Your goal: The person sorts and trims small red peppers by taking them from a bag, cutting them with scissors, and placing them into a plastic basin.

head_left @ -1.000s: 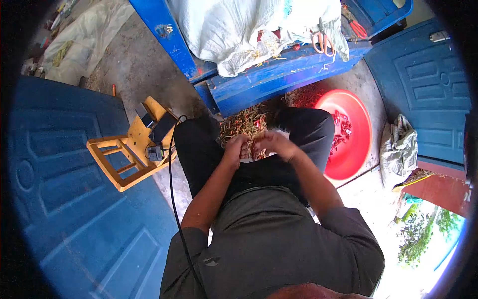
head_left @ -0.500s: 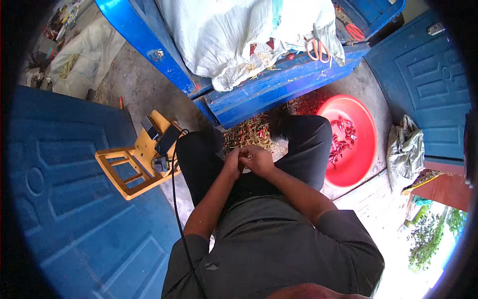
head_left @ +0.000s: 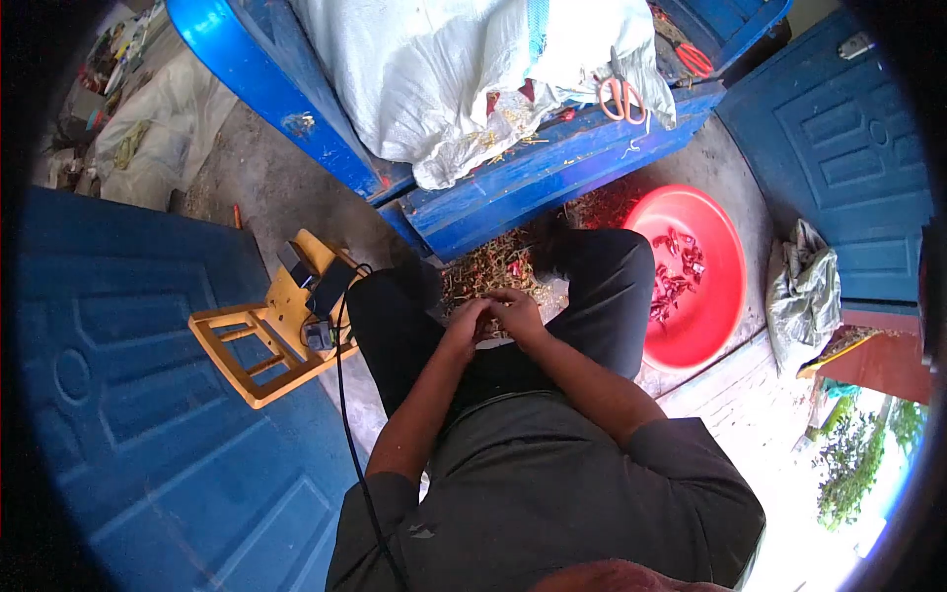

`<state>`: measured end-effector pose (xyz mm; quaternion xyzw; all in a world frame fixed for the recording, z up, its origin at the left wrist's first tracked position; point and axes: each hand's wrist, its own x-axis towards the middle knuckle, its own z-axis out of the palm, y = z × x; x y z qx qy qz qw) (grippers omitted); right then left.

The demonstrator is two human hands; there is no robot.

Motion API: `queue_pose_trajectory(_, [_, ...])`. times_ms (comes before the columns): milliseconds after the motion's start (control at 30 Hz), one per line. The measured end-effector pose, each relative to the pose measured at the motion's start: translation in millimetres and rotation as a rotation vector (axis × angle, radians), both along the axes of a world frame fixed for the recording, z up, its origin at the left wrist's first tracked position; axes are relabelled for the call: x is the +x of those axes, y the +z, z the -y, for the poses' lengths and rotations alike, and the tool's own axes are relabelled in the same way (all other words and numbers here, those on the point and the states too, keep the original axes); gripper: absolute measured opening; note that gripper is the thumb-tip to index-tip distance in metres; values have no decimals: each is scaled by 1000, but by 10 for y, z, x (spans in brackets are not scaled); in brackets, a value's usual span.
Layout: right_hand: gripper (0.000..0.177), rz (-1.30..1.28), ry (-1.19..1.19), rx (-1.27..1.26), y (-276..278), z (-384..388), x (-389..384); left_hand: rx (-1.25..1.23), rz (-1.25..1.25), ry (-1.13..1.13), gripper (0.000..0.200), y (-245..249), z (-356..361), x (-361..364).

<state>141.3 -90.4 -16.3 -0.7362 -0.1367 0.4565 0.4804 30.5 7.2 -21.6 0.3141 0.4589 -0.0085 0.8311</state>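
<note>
My left hand [head_left: 468, 324] and my right hand [head_left: 519, 316] meet in front of my lap, between my knees, with their fingers curled together. Whatever they hold, if anything, is hidden or too small to name. Beneath them the floor is strewn with dry stems and red bits [head_left: 488, 276]. To the right of my right knee stands a red plastic basin [head_left: 728, 286], its bottom partly covered with red dried pods that look like chillies [head_left: 673, 288].
A blue bench-like frame [head_left: 552, 183] ahead carries a white woven sack [head_left: 424, 79], pink-handled scissors [head_left: 621, 101] and red-handled scissors [head_left: 693, 59]. At left, a wooden folding chair [head_left: 258, 395] holds dark devices, with a black cable [head_left: 345, 414] running to me. Blue doors [head_left: 128, 365] flank both sides.
My hands have shifted slightly and the fingers of my right hand now reach further forward, with a small gap between the palms. The view has tilted a little.
</note>
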Motion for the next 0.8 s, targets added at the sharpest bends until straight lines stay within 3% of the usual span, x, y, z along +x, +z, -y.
queue_pose_trajectory(33, [33, 0, -7, -5, 69, 21, 27, 8, 23, -16, 26, 0, -7, -6])
queue_pose_trajectory(100, [32, -477, -153, 112, 330, 27, 82, -1, 44, -2, 26, 14, -23, -3])
queue_pose_trajectory(333, [36, -552, -115, 160, 300, 40, 272, -55, 70, 27, 11, 117, -92, 79])
queue_pose_trajectory(600, [29, 182, 299, 54, 294, -52, 670, -80, 70, 59, 13, 169, -133, 196])
queue_pose_trajectory(633, [29, 390, 237, -1, 530, -94, 846, -72, 28, 61, 13, 188, -124, 201])
queue_pose_trajectory(667, [30, 679, 144, 284, 446, -123, 1150, -74, 22, 59, 13, 183, -120, 191])
queue_pose_trajectory(733, [23, 591, -142, 159, 1108, -296, 1721, -93, 189, 84, 13, 172, -102, 153])
queue_pose_trajectory(800, [28, 1007, -316, 149, 1349, -431, 2443, -99, 200, 70, 17, 69, -116, 119])
